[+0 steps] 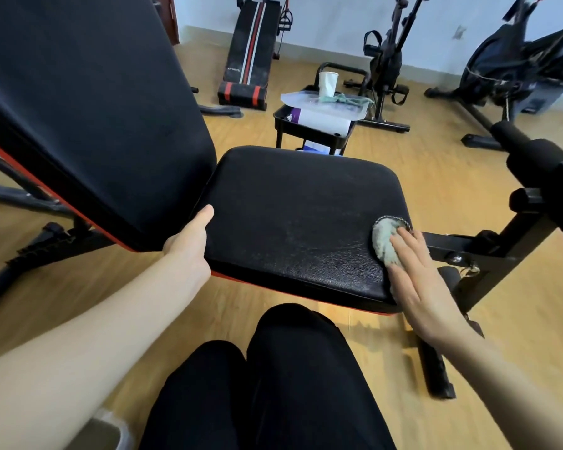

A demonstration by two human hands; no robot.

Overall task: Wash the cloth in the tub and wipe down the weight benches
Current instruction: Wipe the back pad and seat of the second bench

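A black weight bench stands before me, with a flat seat pad (pixel 293 216) and a raised backrest (pixel 88 108) on the left. A small grey-green cloth (pixel 384 238) lies on the seat pad's right edge. My right hand (pixel 420 280) presses flat on the cloth with straight fingers. My left hand (pixel 189 238) grips the lower corner of the backrest, thumb lying in the gap between the two pads. A clear plastic tub (pixel 325 105) sits on a black cart beyond the bench, with a second greenish cloth (pixel 342 99) in it.
A white paper cup (pixel 327 84) stands at the tub. A sit-up board (pixel 251 53) leans at the back wall. Exercise bikes (pixel 387 66) (pixel 514 73) stand at the back right. The bench's leg roller (pixel 540 157) juts out at right. My black-trousered knees (pixel 273 368) are below the seat.
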